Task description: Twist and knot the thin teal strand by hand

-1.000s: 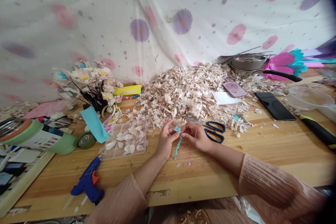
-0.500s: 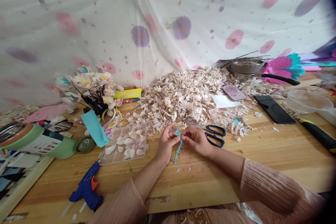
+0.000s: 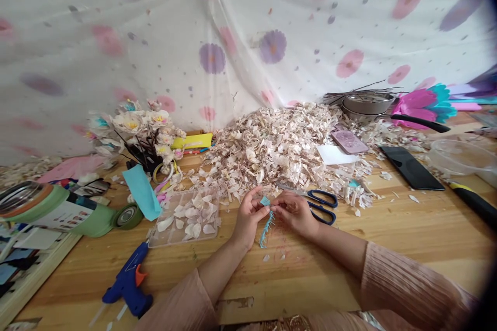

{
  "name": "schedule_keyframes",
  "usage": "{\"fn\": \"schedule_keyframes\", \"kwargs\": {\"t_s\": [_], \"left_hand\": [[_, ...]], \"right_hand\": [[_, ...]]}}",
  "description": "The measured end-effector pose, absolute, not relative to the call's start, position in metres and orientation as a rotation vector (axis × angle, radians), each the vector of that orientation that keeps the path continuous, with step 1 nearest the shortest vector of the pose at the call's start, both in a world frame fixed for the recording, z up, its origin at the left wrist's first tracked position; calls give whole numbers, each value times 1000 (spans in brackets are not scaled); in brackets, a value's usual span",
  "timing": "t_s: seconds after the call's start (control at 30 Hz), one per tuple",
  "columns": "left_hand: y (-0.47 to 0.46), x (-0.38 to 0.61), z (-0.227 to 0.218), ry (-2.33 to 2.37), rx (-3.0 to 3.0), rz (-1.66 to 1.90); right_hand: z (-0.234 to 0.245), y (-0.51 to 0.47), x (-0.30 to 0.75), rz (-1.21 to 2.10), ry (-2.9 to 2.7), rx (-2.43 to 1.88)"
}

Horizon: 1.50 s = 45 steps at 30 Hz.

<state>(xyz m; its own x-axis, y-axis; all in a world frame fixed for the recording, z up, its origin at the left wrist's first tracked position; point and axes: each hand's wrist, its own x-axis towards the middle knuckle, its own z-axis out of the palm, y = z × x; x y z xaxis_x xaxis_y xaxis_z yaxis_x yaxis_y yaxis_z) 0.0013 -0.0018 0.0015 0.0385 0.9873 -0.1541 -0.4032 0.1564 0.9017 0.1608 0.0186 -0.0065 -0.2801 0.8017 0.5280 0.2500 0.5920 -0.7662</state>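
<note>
Head view: a blue fringed strip [image 3: 266,231] hangs between a person's two hands, just above a wooden worktop [image 3: 310,279], near the front edge. The left hand [image 3: 247,220] pinches its upper end, where a small flat blue piece pokes up above the fingers; the right hand [image 3: 301,214] meets it there, thumb and finger pressed together on the strip. The shared grip at one end seems meant to keep that end steady while the fringed length dangles freely. Navy-handled scissors [image 3: 326,206] lie just beyond the right hand, probably placed for easy reach. Left of the hands, a shallow clear tray [image 3: 159,240] with compartments holds loose pale petals [image 3: 193,230], perhaps set apart from the large heap of similar pieces [image 3: 267,150] spread behind the hands. Nearer the front on the left, a blue glue gun [image 3: 128,279] lies on its side, likely kept to one side of the working spot. Farther left is a green flask [image 3: 50,209] whose inside is hidden, its round lid [image 3: 128,215] beside it. At the back right, a steel bowl [image 3: 367,102] sits near thin twigs [image 3: 341,95], its contents unclear; a clear plastic tub [image 3: 462,158] stands at far right.
</note>
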Motion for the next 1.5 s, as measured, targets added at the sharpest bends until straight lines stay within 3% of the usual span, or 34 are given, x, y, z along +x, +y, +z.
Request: {"fn": "schedule_keyframes", "kwargs": {"t_s": [1.5], "left_hand": [[-4,3,3,942,918,1207]], "right_hand": [[-9,17,162,708,-2000,-939]]}}
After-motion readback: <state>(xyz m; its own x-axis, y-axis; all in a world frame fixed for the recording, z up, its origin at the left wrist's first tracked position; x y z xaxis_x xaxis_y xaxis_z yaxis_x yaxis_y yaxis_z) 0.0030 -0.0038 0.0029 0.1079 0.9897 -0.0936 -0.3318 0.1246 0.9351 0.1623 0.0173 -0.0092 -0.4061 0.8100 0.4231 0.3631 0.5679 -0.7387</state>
